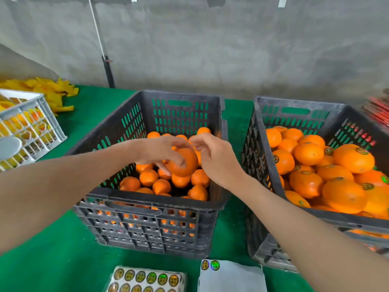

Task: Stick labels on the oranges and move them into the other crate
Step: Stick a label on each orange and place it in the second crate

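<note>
My left hand (160,151) grips an orange (186,163) above the left dark crate (147,207), which holds several unlabelled oranges (148,177). My right hand (212,159) hovers just right of that orange, its fingers curled near the fruit's top; whether it pinches a label I cannot tell. The right dark crate (261,157) is piled with labelled oranges (353,159). A stack of round label sheets (145,278) lies at the front edge, beside a nearly used sheet (231,277) with two labels left.
A white crate (42,110) with yellow contents stands at the far left, with yellow pieces (54,91) behind it. Red items (379,110) lie at the far right. Green cloth (52,260) covers the table; a grey wall rises behind.
</note>
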The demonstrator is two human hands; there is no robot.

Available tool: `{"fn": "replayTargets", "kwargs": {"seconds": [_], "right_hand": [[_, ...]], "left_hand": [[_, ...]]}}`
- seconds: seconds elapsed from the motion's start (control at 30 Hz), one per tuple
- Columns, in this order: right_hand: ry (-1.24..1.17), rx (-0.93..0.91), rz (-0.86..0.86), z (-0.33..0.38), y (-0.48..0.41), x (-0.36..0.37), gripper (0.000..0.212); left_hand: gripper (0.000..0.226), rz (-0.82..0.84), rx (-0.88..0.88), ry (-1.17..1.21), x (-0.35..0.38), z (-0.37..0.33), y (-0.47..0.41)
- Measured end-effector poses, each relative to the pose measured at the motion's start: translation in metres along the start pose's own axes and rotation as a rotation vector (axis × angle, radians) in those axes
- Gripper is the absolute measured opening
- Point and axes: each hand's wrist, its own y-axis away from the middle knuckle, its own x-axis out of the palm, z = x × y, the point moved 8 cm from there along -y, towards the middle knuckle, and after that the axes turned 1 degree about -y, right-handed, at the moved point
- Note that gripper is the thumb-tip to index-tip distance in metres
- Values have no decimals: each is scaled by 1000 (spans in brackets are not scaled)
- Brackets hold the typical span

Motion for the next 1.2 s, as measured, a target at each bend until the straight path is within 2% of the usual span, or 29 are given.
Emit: {"fn": "replayTargets", "kwargs": {"seconds": [0.1, 0.2, 0.27, 0.33, 0.4, 0.47, 0.63, 0.77, 0.83, 0.93, 1.03, 1.1, 1.2], "right_hand": [[-84, -27, 29, 13, 15, -11, 51], [-149, -107, 142, 31, 43, -17, 68], [-141, -180, 155, 45, 67, -25, 75], [-102, -224, 121, 54, 92, -32, 76], [-123, -216, 53, 55, 116, -42, 67], [-185, -150, 10, 46, 139, -52, 58], [-354, 66, 47, 10, 193, -59, 53], [-477, 194, 107, -16, 218, -44, 52], [-487, 301, 176, -34, 229, -29, 51], [-380, 444, 320, -64, 251, 3, 58], [-131, 514, 424, -91, 270, 28, 52], [18, 471, 499, -99, 274, 42, 41], [188, 372, 637, -104, 277, 67, 41]], "left_hand": [[56, -138, 74, 167, -9, -15, 40], [50, -288, 154, 181, 0, -28, 77], [50, -376, 169, 153, 18, -36, 94], [59, -429, 156, 127, 44, -42, 108], [70, -450, 152, 59, 73, -47, 119], [73, -426, 177, -3, 103, -50, 127], [68, -294, 195, 88, 166, -35, 127], [77, -80, 85, 502, 222, -6, 114], [70, -134, -8, 614, 236, 17, 106], [77, -316, -202, 657, 247, 66, 97], [64, -435, -355, 706, 253, 114, 98], [62, -453, -416, 825, 256, 137, 100], [63, -400, -466, 908, 263, 153, 98]]}}
